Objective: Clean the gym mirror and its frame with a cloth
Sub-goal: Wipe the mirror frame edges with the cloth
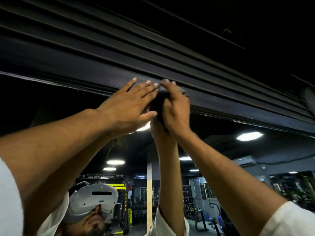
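I look up at the top of the gym mirror (247,167) and its dark ribbed frame (102,62). My right hand (175,108) grips a dark cloth (159,103) and presses it against the frame's lower band. Beside it, my left hand (129,103) lies flat on the frame with the fingers spread, its fingertips touching the cloth. Both arms reach upward. The mirror below reflects my arms and a person wearing a white headset (95,200).
The dark ceiling (238,17) sits just above the frame. In the mirror I see reflected ceiling lights (249,136), a yellow rack (119,186), a pillar (149,193), weights and gym machines. The frame runs on to the right and left.
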Action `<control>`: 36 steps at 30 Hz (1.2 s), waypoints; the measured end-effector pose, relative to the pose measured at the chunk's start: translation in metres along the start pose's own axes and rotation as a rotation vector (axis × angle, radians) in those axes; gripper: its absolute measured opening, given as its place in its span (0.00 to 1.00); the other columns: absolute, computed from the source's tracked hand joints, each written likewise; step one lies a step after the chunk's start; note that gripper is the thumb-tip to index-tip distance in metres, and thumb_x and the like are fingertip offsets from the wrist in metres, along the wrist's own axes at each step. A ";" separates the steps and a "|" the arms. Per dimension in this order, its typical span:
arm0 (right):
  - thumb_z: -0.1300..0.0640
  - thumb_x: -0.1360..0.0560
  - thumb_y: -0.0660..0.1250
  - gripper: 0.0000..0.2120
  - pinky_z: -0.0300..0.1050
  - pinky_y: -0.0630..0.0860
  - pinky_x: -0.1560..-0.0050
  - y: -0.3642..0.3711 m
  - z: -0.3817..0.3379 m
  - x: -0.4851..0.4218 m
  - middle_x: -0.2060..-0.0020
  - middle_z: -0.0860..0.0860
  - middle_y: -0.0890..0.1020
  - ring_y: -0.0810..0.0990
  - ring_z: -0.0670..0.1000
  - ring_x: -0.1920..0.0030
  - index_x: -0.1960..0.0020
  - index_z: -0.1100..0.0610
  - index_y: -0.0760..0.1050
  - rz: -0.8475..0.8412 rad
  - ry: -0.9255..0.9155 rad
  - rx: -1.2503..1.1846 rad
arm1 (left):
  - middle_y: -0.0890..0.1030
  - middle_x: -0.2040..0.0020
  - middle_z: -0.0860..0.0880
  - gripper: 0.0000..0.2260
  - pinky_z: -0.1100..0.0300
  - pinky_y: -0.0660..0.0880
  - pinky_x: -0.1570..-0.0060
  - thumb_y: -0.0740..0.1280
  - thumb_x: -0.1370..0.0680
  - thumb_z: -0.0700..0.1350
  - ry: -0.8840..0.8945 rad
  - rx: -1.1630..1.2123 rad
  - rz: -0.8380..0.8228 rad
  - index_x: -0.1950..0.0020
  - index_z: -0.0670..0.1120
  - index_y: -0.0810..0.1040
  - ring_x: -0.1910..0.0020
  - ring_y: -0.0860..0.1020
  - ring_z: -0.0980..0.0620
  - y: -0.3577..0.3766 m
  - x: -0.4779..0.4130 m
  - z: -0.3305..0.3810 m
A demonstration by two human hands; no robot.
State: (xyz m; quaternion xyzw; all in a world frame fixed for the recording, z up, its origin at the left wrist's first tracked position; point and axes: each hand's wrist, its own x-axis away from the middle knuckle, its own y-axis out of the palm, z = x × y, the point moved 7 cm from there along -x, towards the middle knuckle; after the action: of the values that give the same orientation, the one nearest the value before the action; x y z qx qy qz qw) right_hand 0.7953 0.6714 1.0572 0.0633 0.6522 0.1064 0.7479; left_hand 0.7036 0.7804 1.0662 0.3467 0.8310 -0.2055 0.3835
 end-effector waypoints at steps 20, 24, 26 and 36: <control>0.64 0.17 0.57 0.20 0.55 0.79 0.38 0.009 -0.029 -0.007 0.36 0.54 0.82 0.81 0.56 0.38 0.31 0.51 0.78 0.254 0.252 0.133 | 0.40 0.13 0.54 0.35 0.46 0.36 0.16 0.41 0.17 0.67 -0.080 -0.012 -0.023 0.13 0.53 0.39 0.15 0.37 0.57 -0.027 0.072 -0.067; 0.65 0.18 0.59 0.19 0.41 0.72 0.29 0.056 -0.058 -0.005 0.30 0.54 0.78 0.76 0.53 0.30 0.30 0.54 0.76 0.113 0.117 0.091 | 0.38 0.13 0.53 0.35 0.46 0.36 0.16 0.42 0.16 0.67 -0.081 -0.019 -0.049 0.13 0.54 0.37 0.16 0.35 0.57 -0.028 0.078 -0.073; 0.62 0.17 0.59 0.20 0.49 0.66 0.22 0.074 -0.082 0.001 0.26 0.54 0.75 0.70 0.53 0.23 0.26 0.55 0.74 -0.021 -0.020 0.002 | 0.39 0.13 0.52 0.37 0.45 0.37 0.16 0.41 0.18 0.68 -0.092 -0.026 -0.046 0.13 0.52 0.39 0.15 0.36 0.56 -0.026 0.077 -0.071; 0.67 0.17 0.59 0.24 0.58 0.61 0.18 0.066 -0.072 0.027 0.21 0.51 0.70 0.60 0.52 0.17 0.23 0.54 0.71 0.147 0.216 0.058 | 0.38 0.13 0.51 0.36 0.44 0.36 0.16 0.42 0.16 0.67 -0.062 -0.012 -0.048 0.13 0.50 0.38 0.15 0.36 0.54 -0.024 0.077 -0.071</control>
State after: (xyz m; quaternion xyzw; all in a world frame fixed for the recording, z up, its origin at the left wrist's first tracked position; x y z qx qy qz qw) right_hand 0.7222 0.7386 1.0366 0.1206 0.7252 0.1482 0.6615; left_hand 0.6146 0.8398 1.0521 0.3178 0.8279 -0.2202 0.4063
